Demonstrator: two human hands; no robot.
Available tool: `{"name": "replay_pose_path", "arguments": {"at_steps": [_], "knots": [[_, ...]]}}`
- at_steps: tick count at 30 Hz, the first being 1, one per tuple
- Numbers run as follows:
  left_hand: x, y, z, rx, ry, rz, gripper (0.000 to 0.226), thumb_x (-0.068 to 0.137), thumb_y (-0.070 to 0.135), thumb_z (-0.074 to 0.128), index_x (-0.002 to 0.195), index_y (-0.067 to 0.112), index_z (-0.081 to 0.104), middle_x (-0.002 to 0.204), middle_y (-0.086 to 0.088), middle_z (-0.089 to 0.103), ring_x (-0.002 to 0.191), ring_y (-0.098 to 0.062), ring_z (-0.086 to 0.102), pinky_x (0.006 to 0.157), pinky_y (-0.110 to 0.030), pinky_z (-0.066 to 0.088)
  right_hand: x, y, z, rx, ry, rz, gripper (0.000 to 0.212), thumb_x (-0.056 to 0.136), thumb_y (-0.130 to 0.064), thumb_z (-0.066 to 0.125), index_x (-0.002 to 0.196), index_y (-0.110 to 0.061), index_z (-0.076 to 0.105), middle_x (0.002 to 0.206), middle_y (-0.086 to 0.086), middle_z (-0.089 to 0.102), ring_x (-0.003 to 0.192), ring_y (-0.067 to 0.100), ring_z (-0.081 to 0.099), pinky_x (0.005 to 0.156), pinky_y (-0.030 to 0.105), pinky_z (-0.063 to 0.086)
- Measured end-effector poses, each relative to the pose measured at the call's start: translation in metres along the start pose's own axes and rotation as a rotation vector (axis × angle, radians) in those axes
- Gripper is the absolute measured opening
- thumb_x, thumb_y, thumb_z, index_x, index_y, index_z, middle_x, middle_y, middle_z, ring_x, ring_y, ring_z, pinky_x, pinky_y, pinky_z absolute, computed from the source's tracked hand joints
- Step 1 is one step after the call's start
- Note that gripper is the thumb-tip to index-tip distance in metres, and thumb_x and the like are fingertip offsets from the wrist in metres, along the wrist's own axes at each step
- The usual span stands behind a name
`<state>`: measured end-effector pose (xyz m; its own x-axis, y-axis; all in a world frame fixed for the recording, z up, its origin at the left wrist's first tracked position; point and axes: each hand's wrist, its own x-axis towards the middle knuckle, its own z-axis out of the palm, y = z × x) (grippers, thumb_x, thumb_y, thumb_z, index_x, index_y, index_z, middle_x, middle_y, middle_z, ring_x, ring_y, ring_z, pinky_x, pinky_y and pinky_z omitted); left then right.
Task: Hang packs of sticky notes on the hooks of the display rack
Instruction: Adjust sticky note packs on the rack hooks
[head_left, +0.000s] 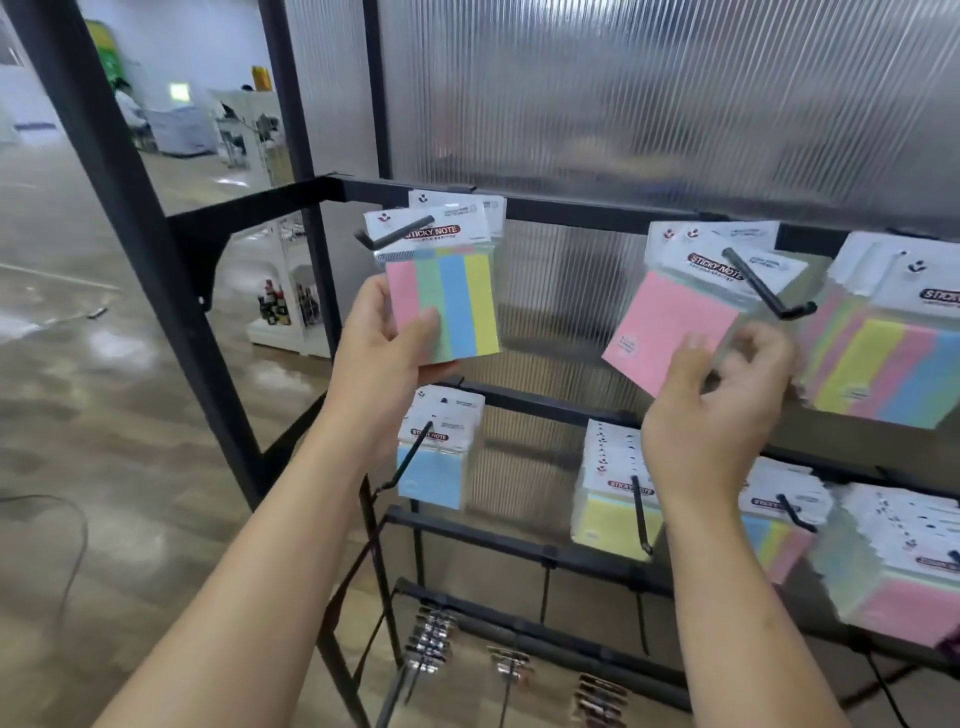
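At the upper left corner of the display rack, our left grip holds the striped pack by its lower left corner, with the thumb laid across the front and the fingers behind. The pack stands upright above the grip. Its white header sits on the hook, close to the upturned tip, and another pack hangs behind it. Further right along the top rail, the pink pack hangs tilted on the next hook. Our right grip is just below it, thumb over the pack's lower corner. Its fingers are curled and blurred, so we cannot tell whether it pinches the pack. More packs hang under the lower rail.
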<state>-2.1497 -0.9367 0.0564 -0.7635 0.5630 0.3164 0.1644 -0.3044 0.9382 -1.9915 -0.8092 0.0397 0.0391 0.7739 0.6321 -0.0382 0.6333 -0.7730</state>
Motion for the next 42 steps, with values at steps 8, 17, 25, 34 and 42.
{"name": "replay_pose_path", "arguments": {"at_steps": [8, 17, 25, 34, 42], "knots": [[-0.036, 0.022, -0.028, -0.077, -0.126, 0.072, 0.023, 0.101, 0.005, 0.045, 0.112, 0.025, 0.049, 0.116, 0.003, 0.065, 0.102, -0.019, 0.069, 0.071, -0.03, 0.057, -0.026, -0.048, -0.017, 0.133, 0.07, -0.043, 0.016, 0.1, -0.008, 0.043, 0.108, -0.02, 0.038, 0.096, -0.012, 0.061, 0.083, -0.009, 0.063, 0.066, 0.008, 0.044], [-0.069, 0.04, -0.048, -0.059, -0.191, 0.2, 0.025, 0.093, 0.013, 0.05, 0.113, 0.027, 0.05, 0.12, 0.001, 0.065, 0.112, -0.025, 0.064, 0.089, -0.052, 0.055, -0.059, -0.078, -0.04, 0.151, 0.137, -0.116, 0.021, 0.098, -0.004, 0.043, 0.106, -0.024, 0.039, 0.098, -0.013, 0.061, 0.09, -0.002, 0.065, 0.075, 0.018, 0.05], [-0.09, 0.039, -0.023, -0.051, -0.319, 0.12, 0.026, 0.1, 0.004, 0.047, 0.111, 0.027, 0.052, 0.114, 0.004, 0.066, 0.105, -0.017, 0.067, 0.084, -0.041, 0.058, -0.073, -0.09, -0.064, 0.164, 0.05, -0.047, 0.015, 0.097, -0.014, 0.047, 0.103, -0.026, 0.043, 0.104, 0.002, 0.069, 0.099, 0.016, 0.068, 0.081, 0.026, 0.053], [-0.117, 0.009, 0.055, -0.122, -0.491, -0.094, 0.021, 0.097, 0.003, 0.052, 0.105, 0.021, 0.055, 0.1, 0.01, 0.072, 0.087, -0.013, 0.072, 0.06, -0.03, 0.058, -0.069, -0.073, -0.15, 0.239, 0.01, 0.375, 0.02, 0.097, 0.005, 0.045, 0.103, -0.013, 0.052, 0.077, -0.013, 0.073, 0.074, 0.001, 0.069, 0.059, 0.016, 0.052], [-0.168, -0.02, 0.176, -0.166, -0.718, -0.306, 0.02, 0.097, 0.01, 0.055, 0.112, 0.022, 0.056, 0.102, 0.005, 0.074, 0.084, -0.017, 0.073, 0.058, -0.031, 0.058, -0.06, -0.041, -0.271, 0.014, 0.201, 0.493, 0.028, 0.088, 0.01, 0.053, 0.102, -0.014, 0.054, 0.076, -0.014, 0.073, 0.073, 0.004, 0.07, 0.057, 0.019, 0.053]]}}
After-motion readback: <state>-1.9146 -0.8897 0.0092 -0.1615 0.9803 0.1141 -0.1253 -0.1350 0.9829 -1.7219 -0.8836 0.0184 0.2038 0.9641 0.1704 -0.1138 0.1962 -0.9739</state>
